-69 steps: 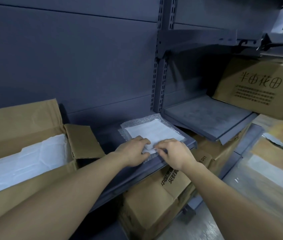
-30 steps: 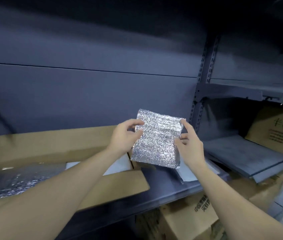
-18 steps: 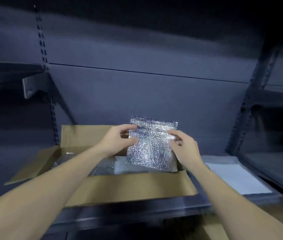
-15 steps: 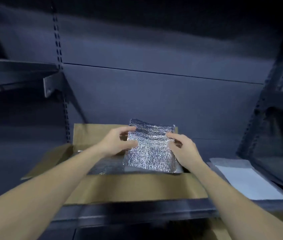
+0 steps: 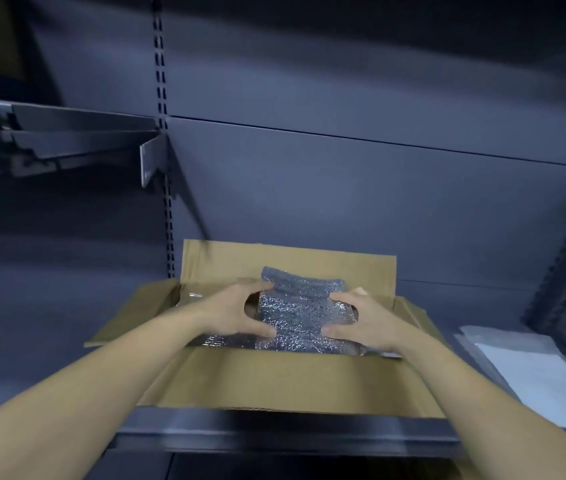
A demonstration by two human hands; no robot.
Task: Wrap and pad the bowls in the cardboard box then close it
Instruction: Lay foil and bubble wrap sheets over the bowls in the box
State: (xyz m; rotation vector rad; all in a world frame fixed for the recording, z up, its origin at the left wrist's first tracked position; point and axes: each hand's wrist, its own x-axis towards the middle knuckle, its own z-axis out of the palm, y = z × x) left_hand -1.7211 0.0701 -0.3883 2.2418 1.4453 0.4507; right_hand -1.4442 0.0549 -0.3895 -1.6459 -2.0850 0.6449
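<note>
We hold the silver padding sheet [image 5: 300,315] in the open cardboard box [image 5: 274,379], our left hand [image 5: 238,315] curled around its left edge, our right hand [image 5: 366,323] curled around its right edge, box on the shelf [image 5: 274,436]

Box [image 5: 274,382] stands open on top; left hand [image 5: 236,315], right hand [image 5: 361,323] and foil pad [image 5: 300,317] fill its middle and right; free room at its left end
</note>
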